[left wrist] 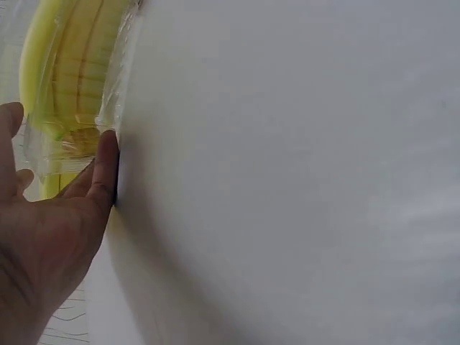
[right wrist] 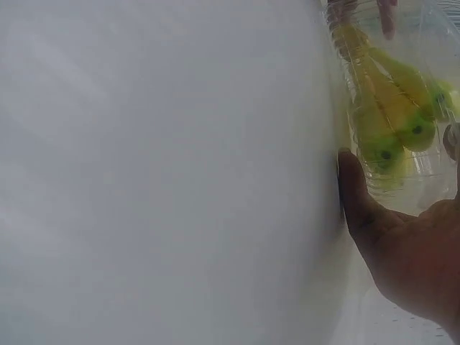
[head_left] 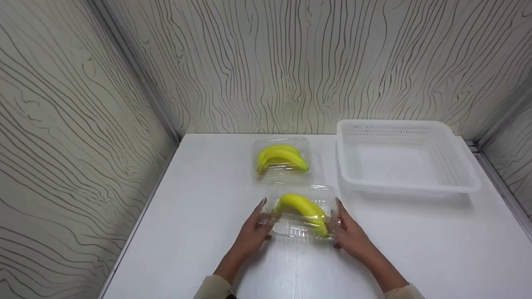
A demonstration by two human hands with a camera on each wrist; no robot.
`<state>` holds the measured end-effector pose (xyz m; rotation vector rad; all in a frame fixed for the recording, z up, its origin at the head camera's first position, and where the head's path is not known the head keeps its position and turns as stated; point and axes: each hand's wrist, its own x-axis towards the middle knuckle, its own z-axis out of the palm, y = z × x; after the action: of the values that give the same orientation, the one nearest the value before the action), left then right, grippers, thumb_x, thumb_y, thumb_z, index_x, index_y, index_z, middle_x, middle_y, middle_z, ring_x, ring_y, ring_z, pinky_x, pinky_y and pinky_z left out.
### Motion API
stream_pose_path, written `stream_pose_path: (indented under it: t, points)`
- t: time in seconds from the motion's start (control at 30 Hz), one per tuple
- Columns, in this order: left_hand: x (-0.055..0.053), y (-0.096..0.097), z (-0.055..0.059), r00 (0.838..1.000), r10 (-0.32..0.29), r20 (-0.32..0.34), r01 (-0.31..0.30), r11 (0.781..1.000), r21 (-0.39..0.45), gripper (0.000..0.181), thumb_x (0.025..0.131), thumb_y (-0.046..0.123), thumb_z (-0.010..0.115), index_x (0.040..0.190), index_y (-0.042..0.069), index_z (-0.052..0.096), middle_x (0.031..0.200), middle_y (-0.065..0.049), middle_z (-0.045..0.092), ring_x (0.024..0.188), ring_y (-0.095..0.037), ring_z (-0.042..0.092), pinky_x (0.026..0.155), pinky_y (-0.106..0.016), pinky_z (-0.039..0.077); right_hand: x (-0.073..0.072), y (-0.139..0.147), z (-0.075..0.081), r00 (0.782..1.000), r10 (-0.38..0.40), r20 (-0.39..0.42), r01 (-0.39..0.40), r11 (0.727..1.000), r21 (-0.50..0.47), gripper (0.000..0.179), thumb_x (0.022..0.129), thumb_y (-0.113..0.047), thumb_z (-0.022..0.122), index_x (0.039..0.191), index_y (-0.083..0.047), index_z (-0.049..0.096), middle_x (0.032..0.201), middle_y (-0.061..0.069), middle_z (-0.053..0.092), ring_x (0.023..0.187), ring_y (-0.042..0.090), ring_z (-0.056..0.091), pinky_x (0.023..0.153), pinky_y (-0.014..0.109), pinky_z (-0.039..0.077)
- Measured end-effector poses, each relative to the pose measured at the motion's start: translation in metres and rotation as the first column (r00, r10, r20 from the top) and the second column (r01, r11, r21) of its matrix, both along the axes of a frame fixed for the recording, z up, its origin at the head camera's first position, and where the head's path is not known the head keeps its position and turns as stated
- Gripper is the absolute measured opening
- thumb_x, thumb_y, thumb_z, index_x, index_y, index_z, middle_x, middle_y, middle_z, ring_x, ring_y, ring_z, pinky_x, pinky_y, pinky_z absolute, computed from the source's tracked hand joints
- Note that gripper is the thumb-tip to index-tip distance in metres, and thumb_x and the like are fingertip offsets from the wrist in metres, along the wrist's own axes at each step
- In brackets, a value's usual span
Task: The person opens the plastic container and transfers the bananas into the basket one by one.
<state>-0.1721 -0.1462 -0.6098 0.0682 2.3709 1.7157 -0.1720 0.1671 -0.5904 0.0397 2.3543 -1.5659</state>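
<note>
A clear plastic clamshell box (head_left: 286, 228) with yellow bananas (head_left: 302, 205) inside is between my two hands, near the middle of the white table. My left hand (head_left: 250, 236) grips its left end, and my right hand (head_left: 352, 237) grips the right end. Through the plastic in the right wrist view, several banana tips (right wrist: 402, 140) show close to the right hand's fingers. The left wrist view has the left hand (left wrist: 54, 230) at the other end, fingertips against the plastic. Just behind stands a second clear box (head_left: 282, 179), also with bananas (head_left: 284, 155) in it.
A white perforated plastic basket (head_left: 409, 187) stands at the back right of the table (head_left: 187, 232). Wood-grain patterned panels (head_left: 266, 66) enclose the back and sides.
</note>
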Motion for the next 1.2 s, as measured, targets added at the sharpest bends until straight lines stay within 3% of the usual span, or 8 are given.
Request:
stream_pose_path:
  t: [0.17, 0.33, 0.47, 0.6, 0.8, 1.0, 1.1, 1.2]
  points:
    - [-0.003, 0.003, 0.002, 1.000, 0.002, 0.001, -0.002, 1.000, 0.014, 0.079, 0.105, 0.040, 0.066, 0.171, 0.038, 0.023, 0.137, -0.011, 0.064, 0.109, -0.021, 0.068, 0.078, -0.036, 0.065, 0.000, 0.002, 0.000, 1.000, 0.021, -0.011, -0.021, 1.000, 0.000, 0.083, 0.108, -0.054, 0.054, 0.174, -0.031, 0.010, 0.171, 0.025, 0.037, 0.121, 0.034, 0.069, 0.074, 0.038, 0.062]
    - [-0.005, 0.002, -0.003, 1.000, 0.010, -0.005, -0.010, 1.000, -0.004, 0.084, 0.103, 0.041, 0.069, 0.171, 0.042, 0.019, 0.146, -0.015, 0.058, 0.109, -0.021, 0.068, 0.078, -0.038, 0.064, 0.002, 0.005, -0.001, 0.997, 0.054, -0.050, -0.054, 0.999, -0.001, 0.084, 0.107, -0.050, 0.059, 0.174, -0.029, 0.013, 0.174, 0.023, 0.031, 0.146, 0.046, 0.053, 0.080, 0.036, 0.063]
    - [-0.008, 0.001, -0.006, 1.000, 0.016, -0.021, -0.017, 0.999, -0.046, 0.082, 0.104, 0.044, 0.067, 0.171, 0.036, 0.022, 0.138, -0.019, 0.060, 0.102, -0.020, 0.065, 0.074, -0.036, 0.061, 0.003, 0.007, 0.000, 0.996, 0.064, -0.062, -0.062, 0.997, 0.037, 0.085, 0.106, -0.053, 0.059, 0.173, -0.028, 0.014, 0.171, 0.023, 0.037, 0.145, 0.044, 0.055, 0.087, 0.036, 0.062]
    - [-0.011, -0.001, -0.006, 0.999, 0.007, -0.034, -0.010, 0.997, -0.082, 0.084, 0.104, 0.046, 0.067, 0.172, 0.030, 0.021, 0.116, -0.012, 0.062, 0.094, -0.018, 0.059, 0.068, -0.033, 0.058, 0.003, 0.008, 0.000, 0.995, 0.069, -0.067, -0.064, 0.995, 0.083, 0.087, 0.105, -0.056, 0.060, 0.173, -0.026, 0.017, 0.167, 0.024, 0.044, 0.140, 0.040, 0.061, 0.094, 0.038, 0.060]
    - [-0.014, -0.005, -0.005, 0.999, -0.023, -0.035, 0.017, 0.990, -0.140, 0.086, 0.104, 0.046, 0.066, 0.172, 0.041, 0.014, 0.110, -0.007, 0.060, 0.089, -0.016, 0.057, 0.071, -0.030, 0.054, 0.001, 0.009, 0.001, 0.996, 0.077, -0.034, -0.073, 0.992, 0.101, 0.085, 0.104, -0.056, 0.062, 0.173, -0.030, 0.019, 0.166, 0.023, 0.046, 0.114, 0.025, 0.069, 0.081, 0.032, 0.058]
    - [-0.014, -0.009, -0.004, 0.999, -0.050, -0.013, 0.048, 0.991, -0.128, 0.084, 0.105, 0.042, 0.067, 0.172, 0.039, 0.017, 0.104, -0.004, 0.058, 0.081, -0.013, 0.055, 0.067, -0.027, 0.053, 0.001, 0.008, 0.002, 0.996, 0.081, -0.036, -0.076, 0.989, 0.126, 0.086, 0.103, -0.059, 0.062, 0.172, -0.029, 0.021, 0.164, 0.021, 0.050, 0.101, 0.021, 0.068, 0.077, 0.030, 0.059]
    - [-0.014, -0.009, -0.003, 0.998, -0.064, -0.009, 0.062, 0.992, -0.107, 0.087, 0.103, 0.039, 0.070, 0.172, 0.037, 0.017, 0.106, -0.006, 0.059, 0.084, -0.015, 0.057, 0.066, -0.028, 0.054, 0.001, 0.009, 0.001, 0.996, 0.083, -0.045, -0.076, 0.985, 0.152, 0.086, 0.103, -0.061, 0.061, 0.172, -0.027, 0.023, 0.158, 0.019, 0.056, 0.100, 0.020, 0.066, 0.079, 0.031, 0.057]
    - [-0.014, -0.009, -0.003, 0.997, -0.072, -0.018, 0.069, 0.991, -0.117, 0.091, 0.100, 0.037, 0.073, 0.173, 0.034, 0.017, 0.110, -0.007, 0.060, 0.091, -0.016, 0.057, 0.068, -0.028, 0.054, 0.001, 0.009, 0.001, 0.996, 0.082, -0.042, -0.073, 0.981, 0.180, 0.087, 0.102, -0.063, 0.060, 0.172, -0.025, 0.024, 0.154, 0.018, 0.058, 0.111, 0.023, 0.066, 0.083, 0.034, 0.057]
